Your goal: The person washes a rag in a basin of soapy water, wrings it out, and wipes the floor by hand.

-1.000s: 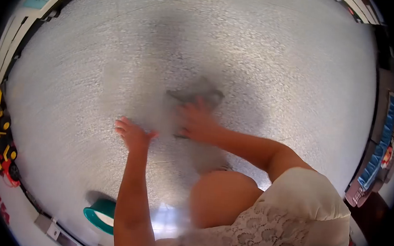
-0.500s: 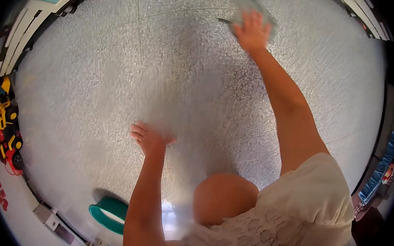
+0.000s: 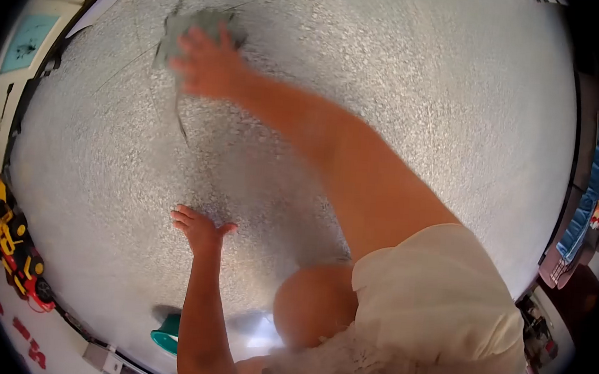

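A grey-green cloth (image 3: pixel 186 25) lies on the speckled floor (image 3: pixel 418 84) at the upper left, one thin edge trailing downward. Spread over the cloth is my right hand (image 3: pixel 207 61), its fingers apart and slightly blurred, the palm pressing on it. Lower down, left of centre, my left hand (image 3: pixel 199 230) rests flat on the bare floor with thumb and fingers apart, holding nothing. My bent knee (image 3: pixel 313 303) is on the floor near the bottom middle.
A green basin (image 3: pixel 165 333) stands at the bottom left, partly behind my left forearm. Yellow and red toy vehicles (image 3: pixel 17 247) line the left edge. White furniture (image 3: pixel 14 90) is at the upper left, and a sofa with blue fabric (image 3: pixel 585 200) at the right.
My right hand and the cloth went from near the centre to the top right, then across to the upper left. My left hand stays on the floor. The view has shifted somewhat.
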`<state>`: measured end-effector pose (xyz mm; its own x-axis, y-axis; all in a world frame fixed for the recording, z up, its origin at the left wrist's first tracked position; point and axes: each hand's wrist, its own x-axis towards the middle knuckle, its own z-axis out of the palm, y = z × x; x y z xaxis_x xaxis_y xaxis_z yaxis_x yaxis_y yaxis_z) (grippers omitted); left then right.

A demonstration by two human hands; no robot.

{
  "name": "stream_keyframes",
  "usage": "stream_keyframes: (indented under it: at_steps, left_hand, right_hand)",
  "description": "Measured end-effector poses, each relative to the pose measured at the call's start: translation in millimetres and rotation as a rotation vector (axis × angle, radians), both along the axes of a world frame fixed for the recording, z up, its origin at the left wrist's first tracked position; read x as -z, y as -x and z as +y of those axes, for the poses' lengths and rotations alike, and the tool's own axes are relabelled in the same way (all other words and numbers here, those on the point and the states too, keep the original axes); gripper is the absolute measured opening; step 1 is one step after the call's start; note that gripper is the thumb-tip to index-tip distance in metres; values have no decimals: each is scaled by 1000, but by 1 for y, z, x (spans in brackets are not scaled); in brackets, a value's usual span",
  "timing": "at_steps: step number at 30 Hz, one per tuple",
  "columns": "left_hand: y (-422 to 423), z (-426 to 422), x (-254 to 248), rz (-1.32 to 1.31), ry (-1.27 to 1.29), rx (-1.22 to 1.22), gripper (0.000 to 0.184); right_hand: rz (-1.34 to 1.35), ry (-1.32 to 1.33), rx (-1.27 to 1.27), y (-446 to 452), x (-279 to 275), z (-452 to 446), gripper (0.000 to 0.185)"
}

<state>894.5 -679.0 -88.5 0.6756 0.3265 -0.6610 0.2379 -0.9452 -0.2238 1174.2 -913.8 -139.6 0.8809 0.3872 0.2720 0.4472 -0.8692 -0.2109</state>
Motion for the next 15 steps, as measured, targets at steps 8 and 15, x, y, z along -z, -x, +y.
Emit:
stream_keyframes:
  at_steps: [8,15]
  left_hand:
    - [-7,0,0,215,-212,271,159]
    - [4,12,17,29,-81,172,156]
  right_hand:
    - [426,225,792,34,-17,-367,77]
    - [494,251,1098,349,-8,-443,72]
